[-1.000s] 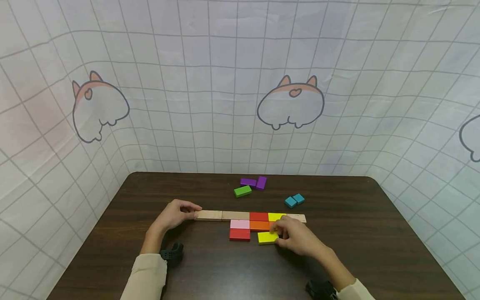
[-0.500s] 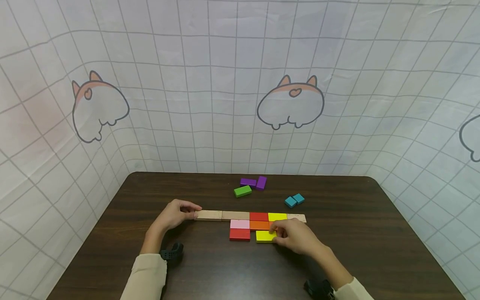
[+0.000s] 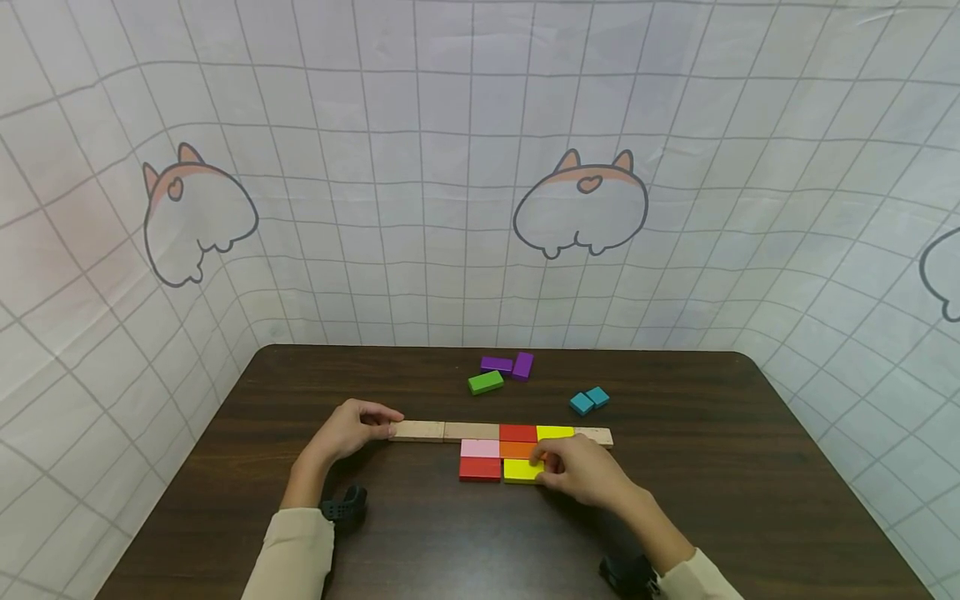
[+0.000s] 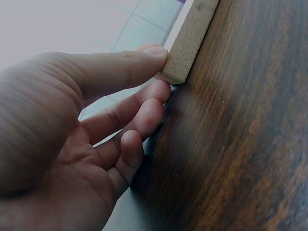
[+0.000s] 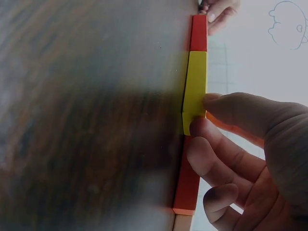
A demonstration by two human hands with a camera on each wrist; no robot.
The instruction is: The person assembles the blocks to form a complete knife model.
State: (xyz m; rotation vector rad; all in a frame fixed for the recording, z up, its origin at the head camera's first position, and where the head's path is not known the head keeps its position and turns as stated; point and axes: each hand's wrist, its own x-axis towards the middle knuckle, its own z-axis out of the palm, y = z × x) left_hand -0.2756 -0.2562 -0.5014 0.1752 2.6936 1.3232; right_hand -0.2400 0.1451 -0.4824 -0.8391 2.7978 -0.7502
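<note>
White grid-lined cloth (image 3: 420,192) is hanging behind and around the dark wooden table (image 3: 412,533), and through the head camera I am looking down on both from my remote seat. The left hand (image 3: 354,429) is pinching the outer end of the left-end plain block (image 3: 417,430). The right hand (image 3: 585,471) is holding the near yellow block (image 3: 522,472) by its right end, fingers drawn in narrowly. That block is lying just right of the near red block (image 3: 480,471), with a thin gap showing between them, and in front of the orange block (image 3: 517,450); whether it is touching the orange one, I cannot tell. The pink block (image 3: 479,449) is sitting behind the near red block.

Through the left wrist camera I am seeing the thumb and a finger gripping the wood's end, while the other fingers are curling loosely beside it. If that grip were pulling outward, I am guessing the joint with the second plain block (image 3: 471,431) would be parting.

Through the right wrist camera I am seeing the thumb on the yellow block's side. I am worrying about too firm a leftward push, which could be knocking the near red block crooked. A twisting wrist could be setting the yellow block askew, and the lower fingers, hanging close by, could be nudging its neighbours.
</note>
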